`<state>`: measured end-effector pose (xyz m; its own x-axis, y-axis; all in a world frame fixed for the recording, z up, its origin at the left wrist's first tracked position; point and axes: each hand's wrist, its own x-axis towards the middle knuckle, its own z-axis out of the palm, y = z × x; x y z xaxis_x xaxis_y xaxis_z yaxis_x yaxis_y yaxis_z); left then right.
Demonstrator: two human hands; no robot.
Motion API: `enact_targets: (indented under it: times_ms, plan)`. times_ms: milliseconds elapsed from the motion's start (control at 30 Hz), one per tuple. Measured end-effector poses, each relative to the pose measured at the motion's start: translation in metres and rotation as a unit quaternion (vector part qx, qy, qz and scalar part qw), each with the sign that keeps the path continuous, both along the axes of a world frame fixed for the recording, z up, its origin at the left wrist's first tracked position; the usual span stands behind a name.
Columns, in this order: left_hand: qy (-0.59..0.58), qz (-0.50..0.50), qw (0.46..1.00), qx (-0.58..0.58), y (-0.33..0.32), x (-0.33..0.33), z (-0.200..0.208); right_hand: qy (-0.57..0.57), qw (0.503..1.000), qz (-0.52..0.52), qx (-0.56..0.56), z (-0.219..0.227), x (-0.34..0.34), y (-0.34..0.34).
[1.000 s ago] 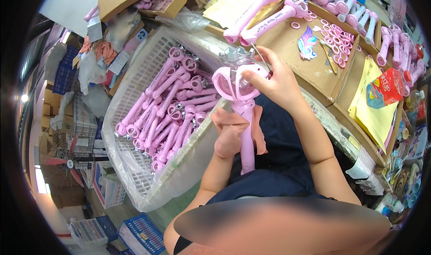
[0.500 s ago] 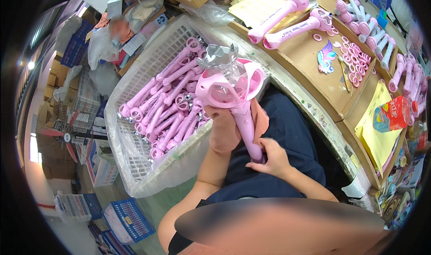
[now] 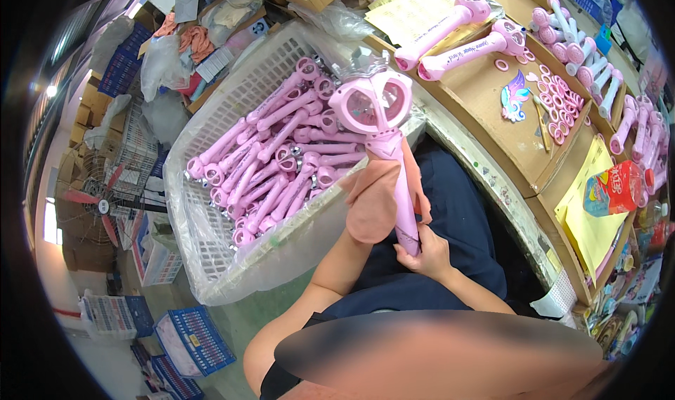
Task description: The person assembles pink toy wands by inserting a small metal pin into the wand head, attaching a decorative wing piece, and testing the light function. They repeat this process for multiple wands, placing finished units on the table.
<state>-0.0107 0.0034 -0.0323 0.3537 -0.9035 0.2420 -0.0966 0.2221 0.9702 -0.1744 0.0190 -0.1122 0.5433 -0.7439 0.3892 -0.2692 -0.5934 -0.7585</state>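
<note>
A pink toy wand [image 3: 402,196] with a clear-windowed round head and a silver crown is held over my lap, its head pointing away from me. My left hand [image 3: 357,251] is wrapped in a peach-coloured cloth [image 3: 371,213] and grips the wand's neck through it; the cloth hides its fingers. Around the lower end of the handle, the fingers of my right hand [image 3: 430,254] are closed. Just left of the wand, a white plastic basket [image 3: 184,252] lined with clear film carries a pile of similar pink wands [image 3: 264,164].
Along the right runs a bench with cardboard trays [image 3: 524,161], holding two pink wands [image 3: 472,52], pink rings [image 3: 560,104] and a winged ornament [image 3: 515,96]. Farther right are more wand parts [image 3: 573,52], yellow paper [image 3: 590,210] and a red-labelled bottle [image 3: 613,189]. A fan [image 3: 103,206] stands at left.
The wand has turned and tipped away, so its round windows now face up and its crown lies farther off. Both hands have shifted slightly with it, keeping their hold.
</note>
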Motion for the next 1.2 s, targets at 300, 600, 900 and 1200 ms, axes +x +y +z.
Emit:
enact_targets:
  times_ms: [300, 600, 900, 1200]
  plan:
    - [0.022, -0.071, 0.996, 0.038, 0.001, 0.003, 0.004, 0.0, 1.0, 0.004, -0.013, -0.001, -0.001, -0.003]
    - [0.368, -0.188, 0.908, -0.067, -0.025, 0.022, 0.05, -0.014, 0.998, 0.052, -0.011, -0.008, -0.005, 0.0]
    - [-0.171, -0.035, 0.985, -0.019, -0.01, 0.015, -0.018, 0.011, 0.999, 0.034, -0.041, -0.007, -0.004, -0.001]
    - [0.384, -0.124, 0.914, -0.033, -0.018, 0.025, 0.041, 0.019, 0.989, 0.141, 0.04, 0.006, -0.012, -0.002]
